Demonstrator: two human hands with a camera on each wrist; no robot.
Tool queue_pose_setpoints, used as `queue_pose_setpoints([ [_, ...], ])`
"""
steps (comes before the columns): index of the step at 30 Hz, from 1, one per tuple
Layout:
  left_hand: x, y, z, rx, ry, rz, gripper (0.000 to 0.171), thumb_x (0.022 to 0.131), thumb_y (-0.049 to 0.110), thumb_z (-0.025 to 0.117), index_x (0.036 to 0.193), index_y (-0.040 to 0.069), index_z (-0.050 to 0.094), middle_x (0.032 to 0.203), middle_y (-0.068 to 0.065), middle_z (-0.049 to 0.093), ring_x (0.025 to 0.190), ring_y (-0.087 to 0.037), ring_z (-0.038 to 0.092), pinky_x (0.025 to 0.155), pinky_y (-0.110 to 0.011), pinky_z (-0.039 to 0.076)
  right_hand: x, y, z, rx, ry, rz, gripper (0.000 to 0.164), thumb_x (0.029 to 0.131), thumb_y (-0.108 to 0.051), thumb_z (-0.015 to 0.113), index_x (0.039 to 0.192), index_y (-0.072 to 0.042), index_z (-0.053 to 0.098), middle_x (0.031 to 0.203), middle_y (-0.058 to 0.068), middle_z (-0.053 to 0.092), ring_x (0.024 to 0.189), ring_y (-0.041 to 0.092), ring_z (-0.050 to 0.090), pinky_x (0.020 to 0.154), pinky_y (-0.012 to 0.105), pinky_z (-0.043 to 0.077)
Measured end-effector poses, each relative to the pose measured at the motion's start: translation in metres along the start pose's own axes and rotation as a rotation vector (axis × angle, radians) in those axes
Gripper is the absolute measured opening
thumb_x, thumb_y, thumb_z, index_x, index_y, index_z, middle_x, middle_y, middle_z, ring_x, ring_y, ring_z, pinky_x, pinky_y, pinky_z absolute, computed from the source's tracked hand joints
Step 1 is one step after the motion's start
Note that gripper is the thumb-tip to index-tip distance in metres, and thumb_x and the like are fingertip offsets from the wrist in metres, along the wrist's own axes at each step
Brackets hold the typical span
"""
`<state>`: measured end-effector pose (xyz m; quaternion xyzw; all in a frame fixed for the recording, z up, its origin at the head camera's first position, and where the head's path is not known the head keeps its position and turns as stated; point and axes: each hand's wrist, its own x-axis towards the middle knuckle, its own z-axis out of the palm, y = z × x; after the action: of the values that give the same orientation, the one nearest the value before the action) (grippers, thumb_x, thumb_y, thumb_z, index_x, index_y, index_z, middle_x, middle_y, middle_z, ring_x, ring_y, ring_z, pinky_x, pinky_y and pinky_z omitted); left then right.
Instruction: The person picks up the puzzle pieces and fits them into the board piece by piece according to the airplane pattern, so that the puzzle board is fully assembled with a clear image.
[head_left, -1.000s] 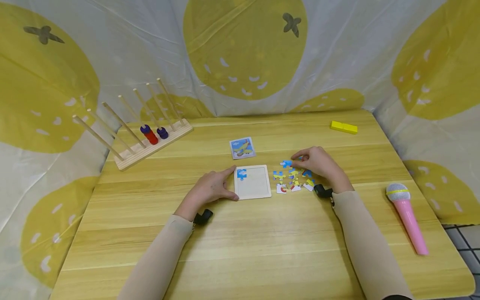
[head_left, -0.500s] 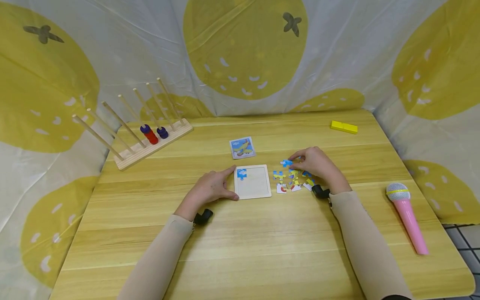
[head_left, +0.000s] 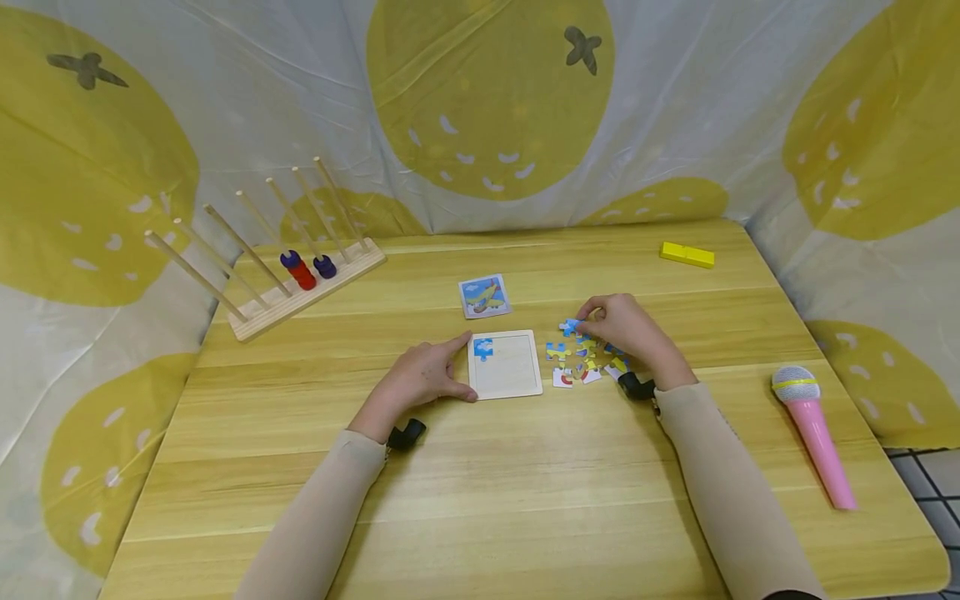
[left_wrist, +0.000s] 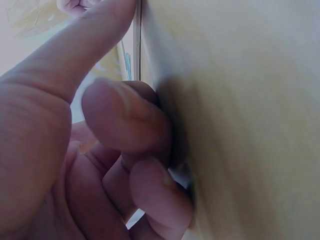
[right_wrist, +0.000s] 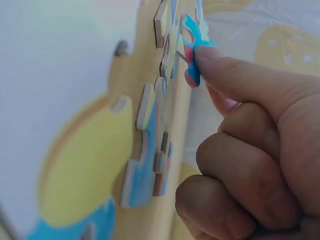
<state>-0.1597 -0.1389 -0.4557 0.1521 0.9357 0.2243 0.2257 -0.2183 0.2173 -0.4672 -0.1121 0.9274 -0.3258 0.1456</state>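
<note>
My left hand (head_left: 422, 375) rests at the left edge of a square puzzle tray (head_left: 525, 392), thumb at its near corner and index finger at its far one. One blue-and-white puzzle piece (head_left: 483, 347) lies in the tray's far left corner. In the left wrist view, the fingers (left_wrist: 127, 117) lie low by the tabletop. My right hand (head_left: 626, 329) is over the loose puzzle pieces (head_left: 557, 351) right of the tray. Between its thumb and index finger it pinches a blue puzzle piece with a bit of red (right_wrist: 195, 70), tilted up near the others.
Behind the tray lies a picture card (head_left: 484, 297) of a yellow airplane. A wooden peg rack (head_left: 262, 317) with purple and red rings stands back left. A yellow block (head_left: 687, 255) lies back right, and a pink toy microphone (head_left: 821, 446) at the right.
My right hand has shifted slightly left over the loose pieces, bringing the blue puzzle piece at its fingertips along. The left hand and the tray have stayed put.
</note>
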Motion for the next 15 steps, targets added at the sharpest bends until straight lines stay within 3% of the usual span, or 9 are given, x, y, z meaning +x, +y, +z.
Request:
queue_pose_setpoints([
  [3,0.0,-0.001,0.0,0.001,0.0,0.0,0.11,0.079,0.051,0.092,0.168,0.02,0.034,0.076,0.002,0.064,0.064,-0.015,0.051,0.063,-0.031,0.039,0.001,0.004,0.0,0.123,0.016,0.054,0.023,0.101,-0.032,0.074,0.107,-0.011,0.079,0.062,-0.002,0.052,0.055,0.013,0.039,0.055,0.029,0.039],
  [6,0.0,-0.001,0.0,0.005,0.001,0.004,0.111,0.079,0.051,0.092,0.168,0.019,0.034,0.075,0.002,0.064,0.064,-0.015,0.051,0.063,-0.031,0.039,0.001,0.006,-0.003,0.217,0.043,0.099,0.027,0.101,-0.034,0.074,0.108,-0.009,0.08,0.067,-0.003,0.064,0.06,0.013,0.045,0.059,0.028,0.041],
  [10,-0.001,-0.001,0.0,0.003,0.004,0.008,0.11,0.079,0.051,0.092,0.168,0.019,0.034,0.075,0.002,0.064,0.064,-0.015,0.051,0.062,-0.031,0.039,-0.001,-0.002,-0.007,0.309,0.053,0.126,0.032,0.101,-0.035,0.075,0.113,-0.005,0.079,0.097,0.004,0.081,0.082,0.017,0.06,0.073,0.029,0.047],
  [15,-0.001,0.0,0.0,-0.004,0.007,0.004,0.11,0.079,0.05,0.092,0.168,0.02,0.035,0.076,0.001,0.064,0.064,-0.015,0.05,0.063,-0.031,0.039,0.001,-0.025,-0.004,0.369,-0.006,0.108,0.032,0.101,-0.034,0.074,0.116,-0.006,0.079,0.113,0.012,0.08,0.107,0.024,0.066,0.09,0.037,0.05],
])
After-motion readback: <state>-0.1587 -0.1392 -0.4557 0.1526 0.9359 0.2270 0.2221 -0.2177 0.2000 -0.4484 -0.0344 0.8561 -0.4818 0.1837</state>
